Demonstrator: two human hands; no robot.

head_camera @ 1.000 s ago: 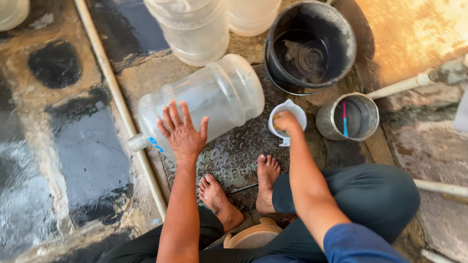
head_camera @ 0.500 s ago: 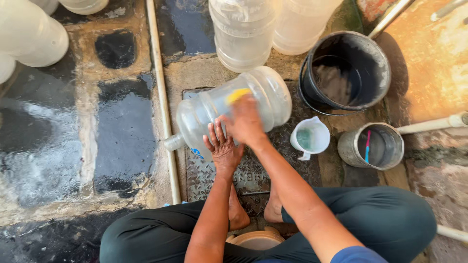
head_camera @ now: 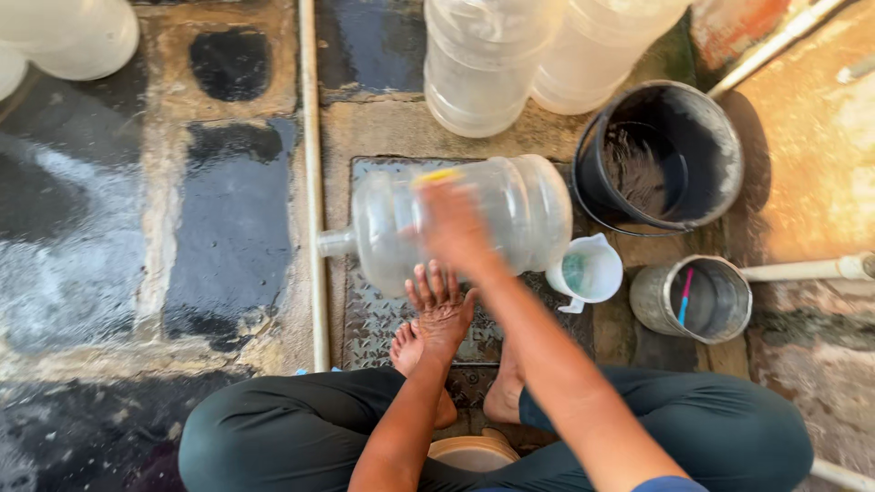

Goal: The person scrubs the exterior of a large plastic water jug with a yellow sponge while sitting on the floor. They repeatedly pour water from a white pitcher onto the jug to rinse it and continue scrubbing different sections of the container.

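- Clear water jug lying on its side on a metal floor plate, neck pointing left toward a pale pipe running up the floor.
- Right hand pressed on top of the jug's side, blurred with motion, closed around something yellow that shows just past the fingers; too smeared to say what it is.
- Left hand open, fingers spread, set against the near lower side of the jug, just above the bare feet.
- Seated low on a small tan stool, knees wide in dark trousers, feet on the plate.
- Just right of the jug's base, a small white pitcher with a greenish inside, touching or nearly touching the jug; cannot tell which.
- Further right, a grey metal can holding a pink and a blue stick-like item.
- Above those, a large black bucket with a little dark water, close to the jug's base.
- Two more clear jugs standing upright behind the lying one, side by side.
- More pale jugs at the upper left corner, well apart.
- Wet dark floor tiles to the left of the pipe, shining with water.
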